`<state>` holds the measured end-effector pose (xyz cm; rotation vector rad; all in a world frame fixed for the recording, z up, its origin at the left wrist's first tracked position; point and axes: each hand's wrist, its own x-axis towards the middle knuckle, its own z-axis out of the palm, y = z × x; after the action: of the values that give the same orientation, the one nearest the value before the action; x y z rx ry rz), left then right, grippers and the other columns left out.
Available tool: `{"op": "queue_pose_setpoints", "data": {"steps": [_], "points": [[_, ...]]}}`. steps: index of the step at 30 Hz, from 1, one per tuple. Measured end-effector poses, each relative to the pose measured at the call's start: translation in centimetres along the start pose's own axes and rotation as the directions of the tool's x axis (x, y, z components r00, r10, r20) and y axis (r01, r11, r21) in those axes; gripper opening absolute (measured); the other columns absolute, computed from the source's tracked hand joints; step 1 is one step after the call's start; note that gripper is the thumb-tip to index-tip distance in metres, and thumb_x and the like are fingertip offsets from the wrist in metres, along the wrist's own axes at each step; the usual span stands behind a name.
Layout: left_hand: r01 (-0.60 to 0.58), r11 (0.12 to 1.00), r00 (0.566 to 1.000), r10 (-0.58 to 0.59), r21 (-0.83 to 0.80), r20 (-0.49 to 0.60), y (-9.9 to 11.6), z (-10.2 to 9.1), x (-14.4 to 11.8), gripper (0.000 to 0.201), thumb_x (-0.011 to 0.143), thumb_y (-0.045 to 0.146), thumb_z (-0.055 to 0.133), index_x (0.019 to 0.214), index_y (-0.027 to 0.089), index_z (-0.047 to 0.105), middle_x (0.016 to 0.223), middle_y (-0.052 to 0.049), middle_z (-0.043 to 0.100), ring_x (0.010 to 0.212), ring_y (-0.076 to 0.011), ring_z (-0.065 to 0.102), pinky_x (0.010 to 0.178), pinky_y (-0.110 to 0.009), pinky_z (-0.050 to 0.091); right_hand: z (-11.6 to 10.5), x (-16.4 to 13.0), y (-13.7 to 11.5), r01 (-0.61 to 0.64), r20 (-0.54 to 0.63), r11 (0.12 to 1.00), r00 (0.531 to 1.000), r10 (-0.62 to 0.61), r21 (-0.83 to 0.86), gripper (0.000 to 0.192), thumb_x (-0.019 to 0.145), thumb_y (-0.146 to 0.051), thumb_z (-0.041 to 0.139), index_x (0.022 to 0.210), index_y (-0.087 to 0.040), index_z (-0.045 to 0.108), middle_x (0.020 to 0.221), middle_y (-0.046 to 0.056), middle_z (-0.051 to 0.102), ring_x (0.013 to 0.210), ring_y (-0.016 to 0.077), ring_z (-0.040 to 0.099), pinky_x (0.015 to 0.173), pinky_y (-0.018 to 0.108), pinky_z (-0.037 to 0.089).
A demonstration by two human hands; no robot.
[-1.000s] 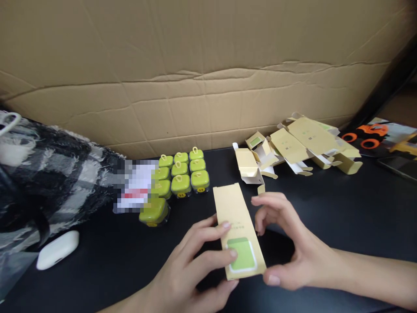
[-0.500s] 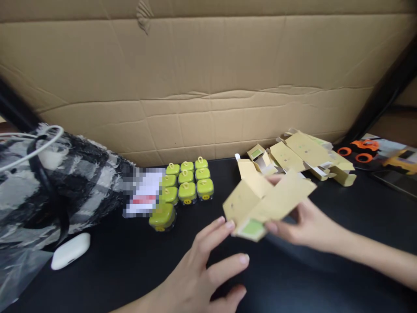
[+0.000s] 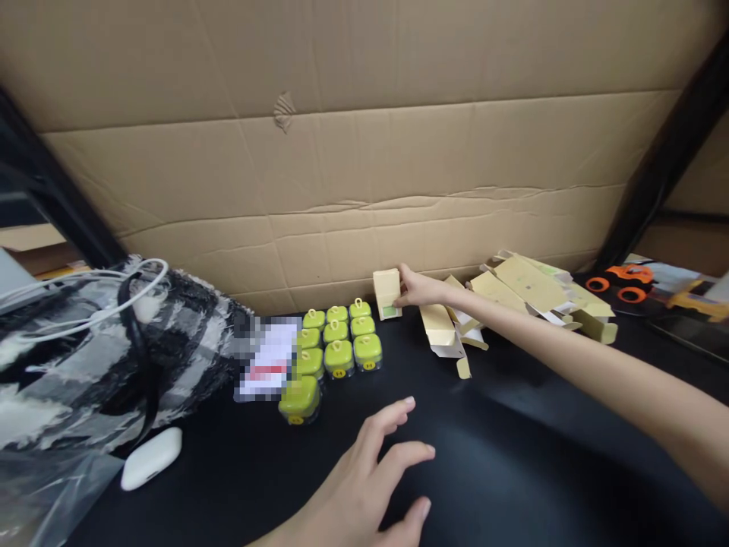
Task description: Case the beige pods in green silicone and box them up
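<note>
Carried from near the table's centre half a second ago, the small folded carton point(image 3: 387, 294) now stands upright at the far edge of the black table point(image 3: 569, 425), its long axis vertical, its green patch low on the face toward the camera, backed against the cardboard wall point(image 3: 364, 190). From 4 o'clock the right arm stretches across the table, and the right hand point(image 3: 420, 289) pinches the carton's right side with fingertips closed on it. At 6 o'clock the left hand point(image 3: 364, 486) hovers palm-down, fingers spread and holding nothing. Green cases point(image 3: 342, 342) sit in rows just at the carton's 7 o'clock; flattened cartons point(image 3: 529, 292) lie heaped at its 3 o'clock.
</note>
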<state>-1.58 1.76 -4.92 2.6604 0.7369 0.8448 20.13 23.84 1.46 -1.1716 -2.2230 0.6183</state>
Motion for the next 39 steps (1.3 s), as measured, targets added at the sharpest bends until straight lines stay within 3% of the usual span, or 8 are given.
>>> {"op": "queue_pose_setpoints", "data": {"steps": [6, 10, 14, 20, 24, 27, 32, 39], "points": [[0.035, 0.999, 0.998, -0.035, 0.003, 0.047, 0.4, -0.4, 0.2, 0.048, 0.075, 0.008, 0.059, 0.118, 0.024, 0.045, 0.138, -0.014, 0.035, 0.12, -0.0263, 0.054, 0.096, -0.037, 0.053, -0.5, -1.5, -0.1, 0.019, -0.061, 0.989, 0.998, -0.028, -0.144, 0.032, 0.093, -0.03, 0.058, 0.121, -0.017, 0.054, 0.12, 0.009, 0.059, 0.098, 0.0217, 0.062, 0.081, 0.042, 0.054], [0.057, 0.998, 0.997, -0.057, 0.001, 0.054, 0.8, -0.7, 0.4, 0.047, 0.076, 0.008, 0.059, 0.118, 0.024, 0.046, 0.139, -0.014, 0.037, 0.121, -0.0257, 0.054, 0.097, -0.036, 0.053, -2.3, -6.1, -1.3, 0.088, -0.088, 0.953, 0.989, -0.118, -0.289, 0.031, 0.092, -0.034, 0.057, 0.118, -0.017, 0.056, 0.121, 0.009, 0.058, 0.105, 0.0235, 0.059, 0.088, 0.046, 0.049], [0.109, 0.993, 0.989, -0.105, -0.036, 0.106, 0.8, -1.0, 0.5, 0.042, 0.079, 0.012, 0.059, 0.117, 0.024, 0.047, 0.139, -0.012, 0.038, 0.124, -0.0242, 0.051, 0.1, -0.035, 0.05, -2.9, -11.5, -2.0, 0.17, -0.017, 0.908, 0.981, -0.191, -0.383, 0.037, 0.092, -0.049, 0.049, 0.1, -0.017, 0.066, 0.1, 0.011, 0.067, 0.102, 0.0288, 0.059, 0.09, 0.05, 0.046], [0.183, 0.968, 0.979, -0.164, -0.169, 0.122, 0.7, -1.0, 1.1, 0.03, 0.087, 0.017, 0.054, 0.116, 0.023, 0.049, 0.137, -0.012, 0.038, 0.126, -0.0208, 0.046, 0.105, -0.036, 0.042, -1.1, -16.3, -2.4, 0.253, 0.076, 0.898, 0.967, -0.242, -0.361, 0.052, 0.086, -0.053, 0.057, 0.123, -0.016, 0.057, 0.125, 0.016, 0.058, 0.121, 0.034, 0.049, 0.1, 0.05, 0.04], [0.21, 0.929, 0.978, -0.197, -0.305, 0.073, 0.8, -1.1, 1.6, 0.021, 0.086, 0.015, 0.054, 0.107, 0.02, 0.053, 0.126, -0.012, 0.045, 0.122, -0.0204, 0.046, 0.104, -0.037, 0.039, 0.4, -17.6, -3.2, 0.316, 0.133, 0.906, 0.948, -0.289, -0.281, 0.057, 0.084, -0.056, 0.059, 0.126, -0.018, 0.055, 0.126, 0.015, 0.055, 0.118, 0.0307, 0.052, 0.098, 0.044, 0.043], [0.249, 0.896, 0.968, -0.24, -0.367, 0.071, 0.8, -1.1, 2.1, 0.008, 0.086, 0.018, 0.055, 0.094, 0.018, 0.055, 0.107, -0.007, 0.051, 0.1, -0.017, 0.055, 0.093, -0.035, 0.045, 1.7, -17.9, -3.2, 0.361, 0.147, 0.902, 0.931, -0.334, -0.235, 0.06, 0.086, -0.061, 0.052, 0.126, -0.017, 0.054, 0.127, 0.016, 0.054, 0.119, 0.0314, 0.05, 0.099, 0.046, 0.042], [0.318, 0.833, 0.947, -0.25, -0.452, 0.203, -0.2, -1.3, 2.8, 0.012, 0.087, 0.026, 0.058, 0.079, 0.016, 0.058, 0.083, -0.001, 0.056, 0.076, -0.0133, 0.058, 0.076, -0.032, 0.05, 3.6, -18.1, -2.7, 0.403, 0.097, 0.898, 0.915, -0.392, -0.175, 0.051, 0.097, -0.054, 0.032, 0.128, -0.019, 0.051, 0.131, 0.016, 0.051, 0.125, 0.0289, 0.045, 0.101, 0.048, 0.038], [0.377, 0.759, 0.921, -0.245, -0.53, 0.304, -1.4, -2.0, 2.9, 0.028, 0.091, 0.034, 0.055, 0.113, 0.016, 0.058, 0.112, -0.007, 0.063, 0.094, -0.0197, 0.064, 0.081, -0.041, 0.054, 3.7, -18.0, -2.9, 0.42, 0.01, 0.898, 0.906, -0.422, -0.131, 0.033, 0.097, -0.035, 0.048, 0.125, -0.019, 0.052, 0.128, 0.01, 0.054, 0.118, 0.0267, 0.051, 0.098, 0.051, 0.042]]}}
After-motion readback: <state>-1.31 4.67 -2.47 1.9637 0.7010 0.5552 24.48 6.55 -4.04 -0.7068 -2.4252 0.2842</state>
